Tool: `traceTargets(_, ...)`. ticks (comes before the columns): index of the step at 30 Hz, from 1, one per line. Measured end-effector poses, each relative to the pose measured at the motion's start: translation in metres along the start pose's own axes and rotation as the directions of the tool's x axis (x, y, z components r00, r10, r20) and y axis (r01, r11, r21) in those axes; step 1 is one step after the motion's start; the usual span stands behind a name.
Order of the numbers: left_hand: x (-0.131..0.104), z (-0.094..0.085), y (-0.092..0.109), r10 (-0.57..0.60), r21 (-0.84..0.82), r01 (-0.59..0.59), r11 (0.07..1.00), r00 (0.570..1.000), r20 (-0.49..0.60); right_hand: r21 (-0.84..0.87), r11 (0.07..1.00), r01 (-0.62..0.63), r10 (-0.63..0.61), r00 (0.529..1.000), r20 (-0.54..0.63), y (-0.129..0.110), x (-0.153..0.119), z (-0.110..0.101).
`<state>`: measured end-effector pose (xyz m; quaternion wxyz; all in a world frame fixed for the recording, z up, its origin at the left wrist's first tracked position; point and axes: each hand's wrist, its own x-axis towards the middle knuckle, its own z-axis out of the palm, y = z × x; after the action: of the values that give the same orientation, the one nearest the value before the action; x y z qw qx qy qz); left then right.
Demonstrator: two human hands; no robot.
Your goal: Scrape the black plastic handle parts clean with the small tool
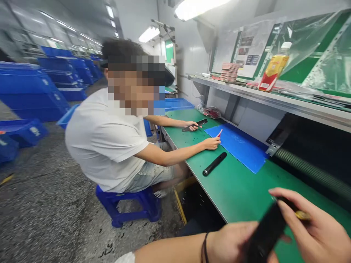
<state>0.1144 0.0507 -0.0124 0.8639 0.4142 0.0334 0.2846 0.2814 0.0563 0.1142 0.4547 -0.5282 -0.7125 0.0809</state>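
My left hand (233,237) grips a long black plastic piece (265,233), held tilted above the near end of the green bench. At its upper end is my right hand (315,223), fingers closed around a slim tool with a dark and yellow handle (301,215). The tool's working end is hidden, so its kind is unclear. My right fingertips are against or very near the black piece; blur hides exact contact. A similar long black piece (214,164) lies on the green bench top (233,190), beyond my hands.
A co-worker (109,131) on a blue stool (128,204) holds another black piece (189,128) and a thin pink-red tool (219,133). A blue sheet (238,146) lies on the bench. The shelf (246,91) above carries a bottle (275,67). Blue crates (30,91) stand left.
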Motion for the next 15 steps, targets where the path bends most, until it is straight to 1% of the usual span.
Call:
traceTargets(1, -0.011, 0.006, 0.008, -0.008, -0.09, 0.006, 0.996, 1.0, -0.026, 0.011, 1.0, 0.004, -0.005, 0.997, 0.078, -0.007, -0.001, 0.011)
traceTargets(2, -0.023, 0.01, 0.018, -0.013, -0.146, 0.006, 0.989, 0.999, -0.042, 0.031, 0.999, -0.008, 0.005, 0.995, 0.1, -0.013, -0.001, 0.024)
traceTargets(3, -0.035, 0.012, 0.03, -0.016, -0.161, 0.008, 0.987, 0.999, -0.047, 0.043, 0.998, -0.036, 0.032, 0.994, 0.1, -0.019, -0.002, 0.036)
traceTargets(4, -0.045, 0.011, 0.041, 0.003, -0.156, -0.017, 0.988, 0.996, -0.094, 0.045, 0.998, -0.05, 0.048, 0.997, 0.063, -0.023, -0.005, 0.048)
traceTargets(6, -0.061, 0.004, 0.06, 0.098, -0.153, -0.134, 0.979, 0.97, -0.221, 0.065, 0.996, -0.059, 0.064, 0.995, -0.075, -0.031, -0.015, 0.07)
traceTargets(7, -0.067, -0.001, 0.066, 0.132, -0.129, -0.172, 0.976, 0.953, -0.273, 0.096, 0.995, -0.041, 0.052, 0.991, -0.12, -0.035, -0.023, 0.079)
traceTargets(8, -0.072, -0.006, 0.069, 0.158, -0.098, -0.198, 0.975, 0.935, -0.316, 0.145, 0.989, -0.008, 0.027, 0.991, -0.134, -0.039, -0.032, 0.087)
traceTargets(10, -0.077, -0.012, 0.069, 0.178, -0.015, -0.199, 0.98, 0.906, -0.383, 0.277, 0.959, 0.051, -0.034, 0.997, -0.067, -0.045, -0.053, 0.101)
traceTargets(11, -0.078, -0.012, 0.067, 0.189, 0.023, -0.198, 0.98, 0.887, -0.421, 0.349, 0.936, 0.042, -0.04, 0.999, -0.012, -0.048, -0.062, 0.108)
traceTargets(12, -0.078, -0.012, 0.064, 0.204, 0.055, -0.201, 0.978, 0.866, -0.456, 0.414, 0.91, 0.005, -0.029, 0.998, 0.052, -0.05, -0.069, 0.113)
traceTargets(13, -0.077, -0.009, 0.062, 0.216, 0.081, -0.202, 0.976, 0.848, -0.484, 0.471, 0.88, -0.061, 0.007, 0.993, 0.115, -0.05, -0.074, 0.119)
traceTargets(15, -0.075, -0.002, 0.058, 0.217, 0.116, -0.183, 0.976, 0.837, -0.502, 0.558, 0.797, -0.232, 0.129, 0.967, 0.218, -0.05, -0.077, 0.127)
